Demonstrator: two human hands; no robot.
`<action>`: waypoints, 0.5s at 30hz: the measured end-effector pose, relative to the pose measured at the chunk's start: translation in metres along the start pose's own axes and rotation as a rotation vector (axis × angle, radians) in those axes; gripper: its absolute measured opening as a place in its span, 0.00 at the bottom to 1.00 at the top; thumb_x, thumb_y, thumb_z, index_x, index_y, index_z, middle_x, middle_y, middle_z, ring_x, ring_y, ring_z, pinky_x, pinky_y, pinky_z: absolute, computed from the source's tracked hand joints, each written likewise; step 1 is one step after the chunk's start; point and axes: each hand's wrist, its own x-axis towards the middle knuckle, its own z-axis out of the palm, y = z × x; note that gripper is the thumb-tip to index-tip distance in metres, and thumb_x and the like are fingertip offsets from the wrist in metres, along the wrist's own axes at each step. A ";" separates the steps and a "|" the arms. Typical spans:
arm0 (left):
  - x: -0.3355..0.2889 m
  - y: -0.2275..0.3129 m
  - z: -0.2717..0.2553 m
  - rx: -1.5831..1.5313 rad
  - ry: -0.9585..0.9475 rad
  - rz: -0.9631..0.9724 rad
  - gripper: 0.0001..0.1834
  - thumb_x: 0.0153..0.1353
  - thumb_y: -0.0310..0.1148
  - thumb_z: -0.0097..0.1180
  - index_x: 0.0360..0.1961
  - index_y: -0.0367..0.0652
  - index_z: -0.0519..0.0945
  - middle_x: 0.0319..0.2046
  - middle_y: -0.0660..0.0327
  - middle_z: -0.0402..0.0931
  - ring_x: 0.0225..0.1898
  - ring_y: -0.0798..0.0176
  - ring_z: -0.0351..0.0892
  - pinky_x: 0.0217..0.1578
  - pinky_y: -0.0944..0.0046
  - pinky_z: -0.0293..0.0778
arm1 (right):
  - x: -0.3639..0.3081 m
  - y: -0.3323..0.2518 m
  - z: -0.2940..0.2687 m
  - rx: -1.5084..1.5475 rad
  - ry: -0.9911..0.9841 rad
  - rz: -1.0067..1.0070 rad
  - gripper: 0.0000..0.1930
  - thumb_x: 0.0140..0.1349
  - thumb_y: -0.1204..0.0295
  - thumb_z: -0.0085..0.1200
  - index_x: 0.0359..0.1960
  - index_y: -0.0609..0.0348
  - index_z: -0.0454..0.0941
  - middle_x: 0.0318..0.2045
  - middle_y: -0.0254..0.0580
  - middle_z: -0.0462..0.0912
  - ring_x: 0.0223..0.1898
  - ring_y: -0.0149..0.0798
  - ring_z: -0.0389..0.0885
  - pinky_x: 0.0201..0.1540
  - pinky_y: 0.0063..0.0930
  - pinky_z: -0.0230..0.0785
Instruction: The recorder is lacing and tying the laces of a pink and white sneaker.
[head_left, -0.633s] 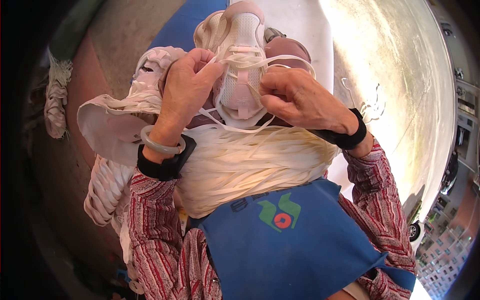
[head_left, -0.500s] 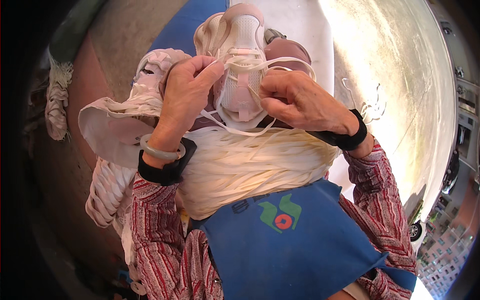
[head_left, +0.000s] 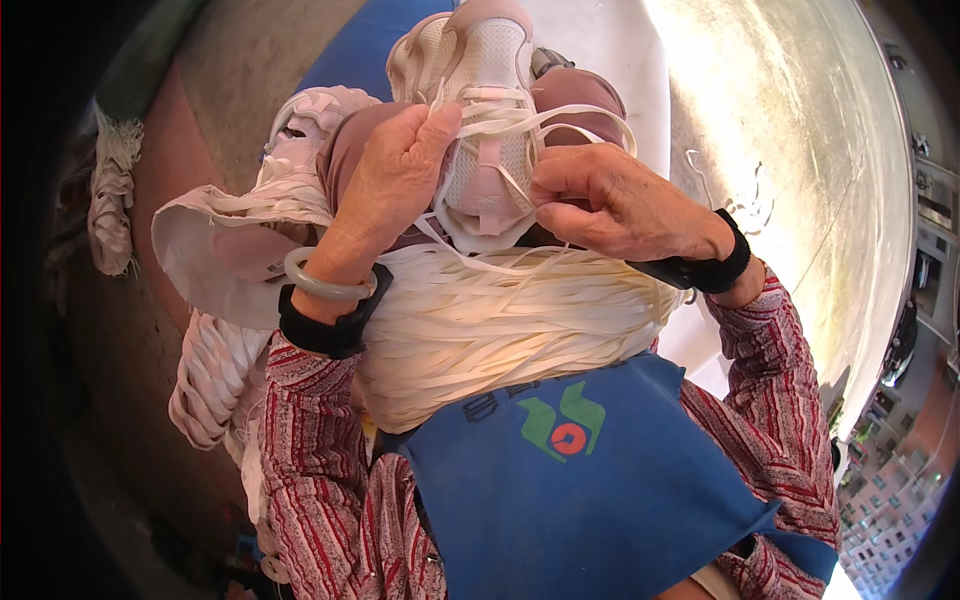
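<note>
A pale pink and white shoe upper (head_left: 488, 185) lies across my lap, its toe end toward me. White lace (head_left: 588, 108) runs through its eyelets and loops out to the right. My left hand (head_left: 395, 170) pinches the lace between thumb and forefinger at the upper's left edge, a short piece standing up above the fingertips. Curled closed at the right edge, my right hand (head_left: 622, 205) grips a strand that stretches from the upper into its fingers. Just below both hands lies a thick bundle of off-white laces (head_left: 510, 330).
More pink and white shoe uppers (head_left: 300, 130) are heaped to my left, with braided-looking laces (head_left: 215, 380) hanging below them. A blue apron (head_left: 590, 500) covers my lap. Loose lace pieces (head_left: 755, 205) lie on the sunlit floor at right.
My left thumb has straightened upward, and a lace end now shows above it. My right hand has shifted slightly right, still closed.
</note>
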 end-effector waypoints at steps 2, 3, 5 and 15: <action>0.000 0.000 0.002 0.031 0.024 0.005 0.22 0.72 0.46 0.48 0.30 0.35 0.75 0.19 0.67 0.68 0.21 0.72 0.63 0.23 0.68 0.63 | -0.007 0.000 -0.003 0.083 -0.043 0.018 0.06 0.54 0.76 0.49 0.24 0.67 0.70 0.22 0.42 0.68 0.24 0.36 0.64 0.26 0.32 0.59; -0.002 0.001 0.002 0.068 0.057 0.009 0.23 0.72 0.46 0.48 0.28 0.34 0.74 0.19 0.64 0.70 0.23 0.70 0.65 0.25 0.66 0.65 | -0.010 -0.001 -0.005 0.168 -0.090 0.026 0.06 0.52 0.75 0.48 0.23 0.67 0.69 0.21 0.43 0.68 0.22 0.38 0.63 0.24 0.32 0.58; 0.000 -0.007 0.006 0.117 0.117 0.100 0.23 0.71 0.46 0.49 0.28 0.35 0.74 0.19 0.63 0.70 0.23 0.69 0.65 0.26 0.66 0.66 | -0.015 -0.001 -0.013 0.194 -0.142 0.009 0.05 0.54 0.77 0.49 0.24 0.66 0.70 0.22 0.40 0.68 0.24 0.36 0.65 0.26 0.31 0.59; -0.029 -0.002 0.007 0.160 0.154 0.199 0.08 0.64 0.30 0.57 0.37 0.35 0.78 0.26 0.60 0.76 0.25 0.67 0.74 0.29 0.64 0.71 | -0.031 0.006 -0.016 -0.312 -0.007 -0.090 0.04 0.57 0.78 0.54 0.28 0.63 0.71 0.25 0.41 0.69 0.25 0.43 0.70 0.28 0.36 0.62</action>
